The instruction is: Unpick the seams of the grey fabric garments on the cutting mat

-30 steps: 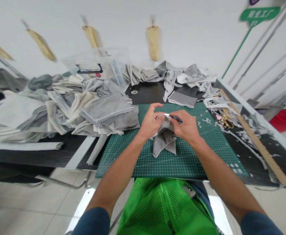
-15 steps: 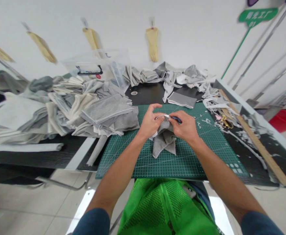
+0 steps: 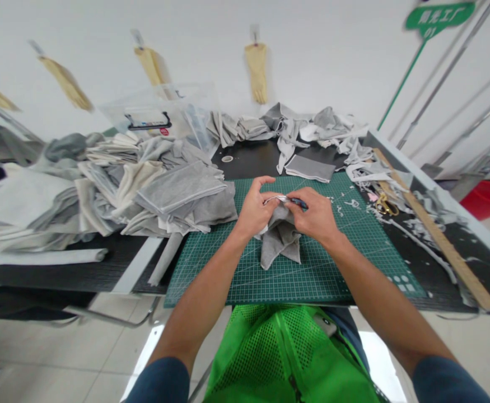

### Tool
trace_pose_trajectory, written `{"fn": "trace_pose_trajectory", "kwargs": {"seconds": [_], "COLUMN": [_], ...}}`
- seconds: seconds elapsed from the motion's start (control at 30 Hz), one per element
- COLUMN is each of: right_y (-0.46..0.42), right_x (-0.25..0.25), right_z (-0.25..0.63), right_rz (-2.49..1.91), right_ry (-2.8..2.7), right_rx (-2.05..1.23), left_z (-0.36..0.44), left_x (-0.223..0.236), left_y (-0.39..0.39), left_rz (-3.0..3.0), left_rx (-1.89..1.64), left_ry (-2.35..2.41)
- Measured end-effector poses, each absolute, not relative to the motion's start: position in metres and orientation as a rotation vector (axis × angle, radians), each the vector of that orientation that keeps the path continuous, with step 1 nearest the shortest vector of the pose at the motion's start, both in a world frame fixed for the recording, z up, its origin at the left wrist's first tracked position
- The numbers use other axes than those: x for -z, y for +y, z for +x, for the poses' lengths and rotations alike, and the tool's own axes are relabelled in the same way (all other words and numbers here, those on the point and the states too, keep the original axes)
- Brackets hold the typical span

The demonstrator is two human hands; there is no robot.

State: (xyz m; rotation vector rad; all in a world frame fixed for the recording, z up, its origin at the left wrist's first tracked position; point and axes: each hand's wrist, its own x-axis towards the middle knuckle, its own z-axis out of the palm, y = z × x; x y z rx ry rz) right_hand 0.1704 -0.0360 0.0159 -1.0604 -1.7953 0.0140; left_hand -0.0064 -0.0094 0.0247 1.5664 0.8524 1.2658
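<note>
Over the green cutting mat (image 3: 345, 257), my left hand (image 3: 255, 210) pinches the top edge of a small grey fabric piece (image 3: 279, 242), which hangs down and rests on the mat. My right hand (image 3: 316, 215) is closed round small blue-handled snips (image 3: 293, 200), whose metal tip sits at the fabric edge between my two hands. Both hands are close together, almost touching.
A big heap of grey and cream fabric pieces (image 3: 144, 184) lies left of the mat. More fabric (image 3: 303, 126) and a clear plastic box (image 3: 164, 115) stand at the back. A folded grey piece (image 3: 309, 168), gold scissors (image 3: 385, 206), scraps and a wooden ruler (image 3: 438, 238) lie right.
Both hands keep their hold on the fabric and snips with hardly any movement. The view has shifted slightly.
</note>
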Motion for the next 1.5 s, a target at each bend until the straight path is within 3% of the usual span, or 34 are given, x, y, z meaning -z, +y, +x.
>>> {"fn": "trace_pose_trajectory", "kwargs": {"seconds": [1.5], "right_y": [-0.0344], "right_x": [-0.0132], "right_z": [0.1722], "right_rz": [-1.074], "right_ry": [-1.823], "right_rx": [-0.031], "left_z": [-0.0071], "left_x": [-0.0152], "left_y": [-0.0012], "left_rz": [1.626], "left_rx": [-1.252], "left_ry": [0.789]}}
